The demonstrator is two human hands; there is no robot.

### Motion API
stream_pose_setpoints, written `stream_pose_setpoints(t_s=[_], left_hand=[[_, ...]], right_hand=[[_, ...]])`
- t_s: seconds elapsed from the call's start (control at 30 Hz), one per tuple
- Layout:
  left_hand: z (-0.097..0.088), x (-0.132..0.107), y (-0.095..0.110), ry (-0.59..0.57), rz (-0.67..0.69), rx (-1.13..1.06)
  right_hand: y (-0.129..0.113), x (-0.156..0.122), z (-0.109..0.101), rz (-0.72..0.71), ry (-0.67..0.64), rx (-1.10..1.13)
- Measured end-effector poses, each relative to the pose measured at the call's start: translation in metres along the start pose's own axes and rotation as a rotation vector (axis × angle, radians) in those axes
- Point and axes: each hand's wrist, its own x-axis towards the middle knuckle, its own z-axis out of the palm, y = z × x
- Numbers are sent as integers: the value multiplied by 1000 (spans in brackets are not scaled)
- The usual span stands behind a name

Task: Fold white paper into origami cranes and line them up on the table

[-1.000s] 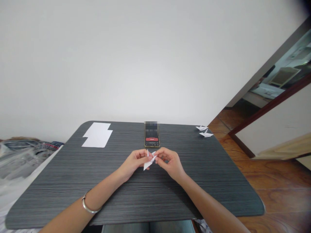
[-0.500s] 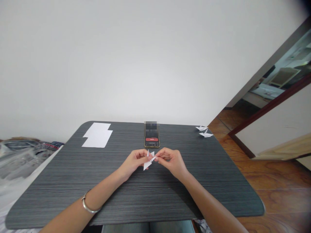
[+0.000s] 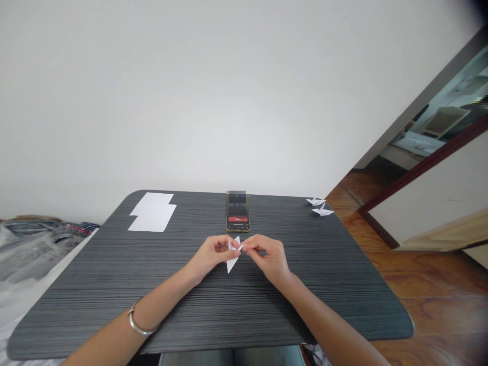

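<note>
Paper [image 3: 232, 264]: A small white folded piece with several sharp points is held between two hands, just on the near side of the phone [image 3: 238, 224].
Left hand [image 3: 209, 254]: On the near side of the phone and to its left, fingers and thumb close in a pinch on the paper's body, the thumb laid across its face.
Right hand [image 3: 270, 256]: On the near side of the phone and to its right, thumb and forefinger meet at the paper's slim tip, with no gap visible between them.
Change: Over the last half second the paper has turned in the left hand's grip; its lower point now hangs more steeply, and the left thumb covers more of its face. The right hand stays at the tip.
Meaning: The shaping of that tip appears to be under way, the left hand seeming to steady the piece.
Birds [image 3: 323, 211]: Two of folded white paper stand well to the right of the phone, near the edge of the dark table [image 3: 183, 305].
Sheets [image 3: 152, 218]: Two, plain white, lie flat to the left of the phone, apparently overlapping.
</note>
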Motion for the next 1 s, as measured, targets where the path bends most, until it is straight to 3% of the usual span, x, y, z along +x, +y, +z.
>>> stream_pose_setpoints(t_s=[0.2, 0.47, 1.0], left_hand=[[4, -2, 0, 28, 64, 7], [5, -8, 0, 81, 312, 188], [6, -11, 2, 120, 507, 358]], right_hand=[[-5, -2, 3, -68, 91, -1], [-7, -7, 6, -174, 190, 79], [-4, -4, 6, -221, 168, 152]])
